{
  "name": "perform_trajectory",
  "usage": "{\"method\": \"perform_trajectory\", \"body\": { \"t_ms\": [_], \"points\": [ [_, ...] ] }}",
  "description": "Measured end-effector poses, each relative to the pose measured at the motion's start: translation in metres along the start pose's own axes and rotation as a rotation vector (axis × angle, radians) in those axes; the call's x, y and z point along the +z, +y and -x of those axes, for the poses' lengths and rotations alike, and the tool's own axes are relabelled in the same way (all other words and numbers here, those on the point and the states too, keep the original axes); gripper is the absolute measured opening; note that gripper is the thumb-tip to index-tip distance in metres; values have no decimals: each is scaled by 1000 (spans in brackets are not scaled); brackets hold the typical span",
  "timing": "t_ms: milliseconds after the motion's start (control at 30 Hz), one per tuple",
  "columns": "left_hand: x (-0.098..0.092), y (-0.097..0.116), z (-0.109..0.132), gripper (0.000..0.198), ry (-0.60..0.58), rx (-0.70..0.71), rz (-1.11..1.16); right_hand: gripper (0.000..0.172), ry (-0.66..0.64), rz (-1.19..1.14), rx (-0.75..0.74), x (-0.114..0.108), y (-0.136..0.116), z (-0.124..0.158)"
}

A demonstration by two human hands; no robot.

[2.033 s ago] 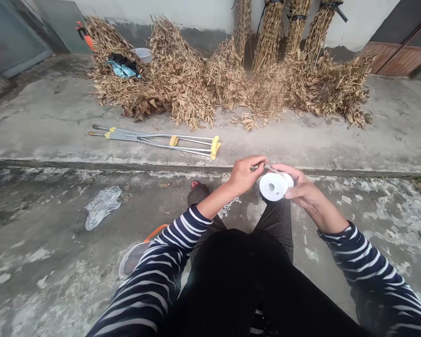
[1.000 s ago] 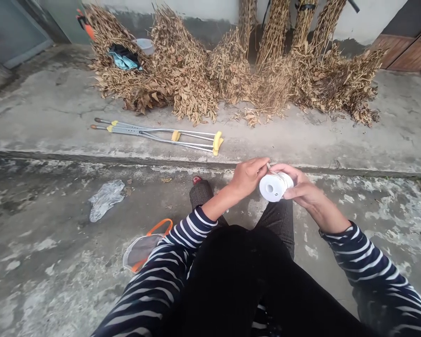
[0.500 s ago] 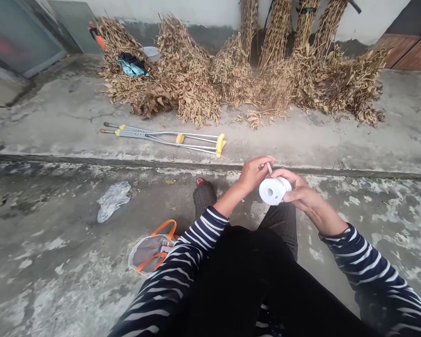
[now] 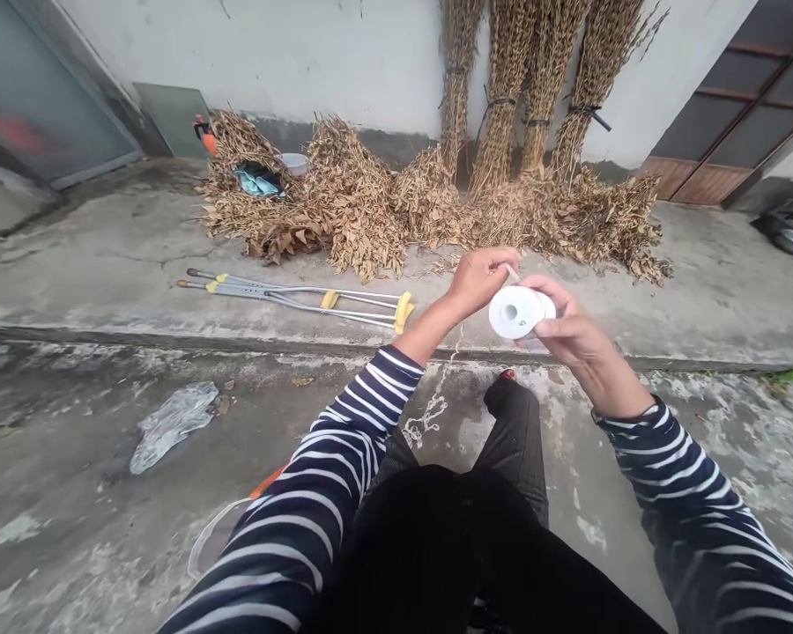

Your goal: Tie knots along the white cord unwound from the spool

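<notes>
My right hand (image 4: 572, 339) is closed around a white spool (image 4: 510, 313) with a 5 printed on its flange, its round hole facing me. A short white strip of cord (image 4: 513, 274) runs from the spool to my left hand (image 4: 481, 280), whose fingers are pinched on it just above the spool. Below my left hand a thin white cord hangs down, and loose loops of cord (image 4: 426, 420) lie on the concrete beside my foot. The fingertips of my left hand are partly hidden.
A pair of crutches (image 4: 297, 298) lies on the raised concrete step (image 4: 106, 304). Dried plant bundles (image 4: 357, 198) are heaped along the wall, with several tied ones (image 4: 495, 114) upright. A clear plastic bag (image 4: 175, 427) lies at left. A grey bag (image 4: 221, 533) is partly behind my left sleeve.
My view has tilted up and I have stepped, so my feet stand differently. Loose cord on the ground has come into view. Both hands keep their hold on spool and cord.
</notes>
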State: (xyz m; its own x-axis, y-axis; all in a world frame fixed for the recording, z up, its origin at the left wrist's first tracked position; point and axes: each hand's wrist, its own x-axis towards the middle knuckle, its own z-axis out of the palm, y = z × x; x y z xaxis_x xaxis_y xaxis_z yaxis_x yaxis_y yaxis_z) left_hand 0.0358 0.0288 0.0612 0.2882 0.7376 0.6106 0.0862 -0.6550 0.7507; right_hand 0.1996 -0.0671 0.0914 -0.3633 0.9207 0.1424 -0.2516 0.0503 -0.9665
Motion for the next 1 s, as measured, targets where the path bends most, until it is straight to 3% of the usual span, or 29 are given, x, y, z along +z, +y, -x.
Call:
{"method": "perform_trajectory", "body": {
  "t_ms": [100,200,367,533,700,1000],
  "points": [
    [8,-9,29,22,-23,-158,54,58,65,-4,6,-5,8,4],
    [18,-24,69,24,33,-350,142,56,138,-17,100,-11,27,12],
    [30,-35,111,23,113,-460,251,62,262,-6,158,-10,46,12],
    [37,-29,129,26,184,-524,341,61,332,100,238,-7,52,9],
    [40,-22,141,25,201,-573,448,63,350,179,145,-2,66,13],
    [43,-27,152,22,260,-553,321,66,334,220,80,4,79,26]
  ]
}}
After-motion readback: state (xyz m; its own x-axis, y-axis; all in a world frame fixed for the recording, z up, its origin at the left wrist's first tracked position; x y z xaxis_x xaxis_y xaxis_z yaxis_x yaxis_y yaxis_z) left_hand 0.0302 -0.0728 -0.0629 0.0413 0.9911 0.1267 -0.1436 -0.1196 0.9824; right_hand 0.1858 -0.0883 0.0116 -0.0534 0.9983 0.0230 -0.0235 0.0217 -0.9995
